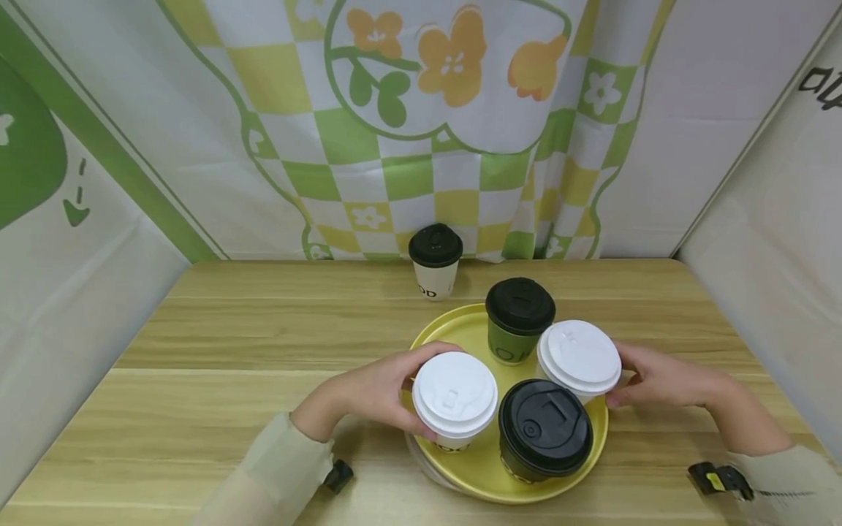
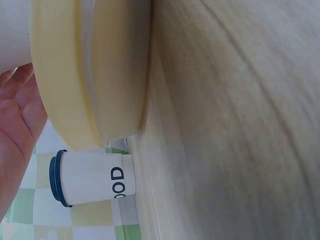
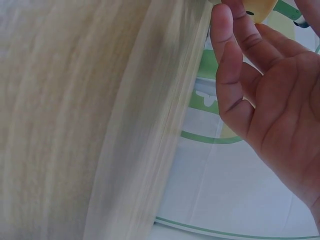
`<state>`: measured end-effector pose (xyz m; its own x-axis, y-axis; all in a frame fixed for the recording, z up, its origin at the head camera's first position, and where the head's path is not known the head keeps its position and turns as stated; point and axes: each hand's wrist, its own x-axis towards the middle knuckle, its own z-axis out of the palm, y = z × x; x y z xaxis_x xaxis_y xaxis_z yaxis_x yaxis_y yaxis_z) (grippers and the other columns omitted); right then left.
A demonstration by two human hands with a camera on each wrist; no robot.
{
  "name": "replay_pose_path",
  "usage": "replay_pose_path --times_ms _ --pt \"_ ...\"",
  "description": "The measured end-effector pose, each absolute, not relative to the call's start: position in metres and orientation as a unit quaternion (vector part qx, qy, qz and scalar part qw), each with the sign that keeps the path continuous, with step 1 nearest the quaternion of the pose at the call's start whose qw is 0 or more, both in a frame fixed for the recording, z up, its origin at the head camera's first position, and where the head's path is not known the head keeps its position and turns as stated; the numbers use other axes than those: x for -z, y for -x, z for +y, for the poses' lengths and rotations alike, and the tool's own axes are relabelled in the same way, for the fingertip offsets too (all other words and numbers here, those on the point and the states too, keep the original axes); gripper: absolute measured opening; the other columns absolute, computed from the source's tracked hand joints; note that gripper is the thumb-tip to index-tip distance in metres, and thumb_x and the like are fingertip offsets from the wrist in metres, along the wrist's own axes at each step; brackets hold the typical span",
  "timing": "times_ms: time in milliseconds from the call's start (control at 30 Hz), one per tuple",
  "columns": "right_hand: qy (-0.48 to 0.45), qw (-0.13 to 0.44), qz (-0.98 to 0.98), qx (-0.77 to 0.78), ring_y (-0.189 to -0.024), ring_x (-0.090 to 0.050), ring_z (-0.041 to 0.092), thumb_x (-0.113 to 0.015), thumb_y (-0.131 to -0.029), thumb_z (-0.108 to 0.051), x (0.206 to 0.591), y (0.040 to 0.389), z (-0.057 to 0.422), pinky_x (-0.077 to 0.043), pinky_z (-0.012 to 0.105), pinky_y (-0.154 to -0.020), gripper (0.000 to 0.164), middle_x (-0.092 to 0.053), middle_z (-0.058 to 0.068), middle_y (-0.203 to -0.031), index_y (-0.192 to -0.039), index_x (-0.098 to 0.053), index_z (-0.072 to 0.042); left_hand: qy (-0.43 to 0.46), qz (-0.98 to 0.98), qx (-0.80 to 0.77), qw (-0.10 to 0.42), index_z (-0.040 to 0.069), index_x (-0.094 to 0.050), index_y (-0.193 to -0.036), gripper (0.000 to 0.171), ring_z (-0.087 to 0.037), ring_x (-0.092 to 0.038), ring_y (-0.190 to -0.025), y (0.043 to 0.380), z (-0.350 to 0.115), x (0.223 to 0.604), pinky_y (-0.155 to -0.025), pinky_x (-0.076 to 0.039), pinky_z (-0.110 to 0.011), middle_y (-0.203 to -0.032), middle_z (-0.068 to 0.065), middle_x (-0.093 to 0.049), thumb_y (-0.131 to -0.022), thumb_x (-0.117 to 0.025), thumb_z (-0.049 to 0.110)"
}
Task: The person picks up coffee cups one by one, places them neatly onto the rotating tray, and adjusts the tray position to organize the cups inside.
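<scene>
Over the left part of the round yellow tray (image 1: 475, 332), my left hand (image 1: 384, 387) grips a white-lidded paper cup (image 1: 455, 394), thumb in front and fingers behind. My right hand (image 1: 671, 376) holds another white-lidded cup (image 1: 579, 359) by its right side, at the tray's right edge. In the right wrist view the fingers of that hand (image 3: 280, 95) are bent, with the tips near the top edge. A large black-lidded cup (image 1: 544, 429) stands at the tray's front, and a green cup (image 1: 513, 343) with a black lid towards its back. The left wrist view shows the tray's side (image 2: 65, 80) close up.
Behind the tray, a white cup (image 1: 436, 277) with a black lid stands on the wooden table (image 1: 263, 336) near its back edge. A checkered curtain (image 1: 408, 175) hangs behind the table, and pale fabric walls (image 1: 776, 219) rise on both sides.
</scene>
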<state>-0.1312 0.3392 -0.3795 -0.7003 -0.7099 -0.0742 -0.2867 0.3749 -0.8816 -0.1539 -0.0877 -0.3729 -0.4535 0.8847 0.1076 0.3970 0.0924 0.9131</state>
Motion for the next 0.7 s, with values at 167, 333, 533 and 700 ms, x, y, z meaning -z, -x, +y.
replay_pose_path --times_ms 167,333,533,700 --pt "0.318 0.228 0.795 0.464 -0.097 -0.059 0.004 -0.068 -0.09 0.0 0.38 0.132 0.339 -0.06 0.033 -0.072 0.07 -0.056 -0.017 -0.121 -0.143 -0.026 0.015 -0.47 0.701 -0.479 0.24 0.016 -0.034 -0.15 0.097 -0.017 -0.051 -0.129 0.154 -0.089 0.372 -0.112 -0.041 -0.034 -0.143 -0.004 -0.051 -0.071 -0.089 0.012" --pt "0.32 0.227 0.794 0.465 -0.097 -0.058 0.004 -0.068 -0.09 0.001 0.38 0.133 0.34 -0.06 0.033 -0.073 0.069 -0.056 -0.017 -0.121 -0.142 -0.026 0.016 -0.469 0.723 -0.45 0.232 0.016 -0.031 -0.152 0.101 -0.014 -0.051 -0.13 0.155 -0.092 0.367 -0.11 -0.043 -0.035 -0.144 0.0 -0.052 -0.071 -0.09 0.018" --pt "0.313 0.23 0.798 0.46 -0.098 -0.059 0.003 -0.068 -0.09 -0.001 0.379 0.132 0.339 -0.059 0.033 -0.073 0.069 -0.056 -0.017 -0.12 -0.143 -0.027 0.015 -0.469 0.736 -0.431 0.23 0.017 -0.026 -0.156 0.106 -0.018 -0.046 -0.137 0.154 -0.098 0.36 -0.113 -0.04 -0.045 -0.152 -0.002 -0.044 -0.072 -0.09 0.018" --pt "0.312 0.23 0.799 0.459 -0.098 -0.058 0.003 -0.069 -0.09 -0.001 0.379 0.131 0.339 -0.059 0.032 -0.074 0.07 -0.056 -0.019 -0.12 -0.143 -0.026 0.015 -0.452 0.751 -0.422 0.232 0.024 -0.021 -0.158 0.112 -0.022 -0.04 -0.143 0.155 -0.105 0.351 -0.112 -0.036 -0.057 -0.159 0.003 -0.036 -0.071 -0.091 0.021"
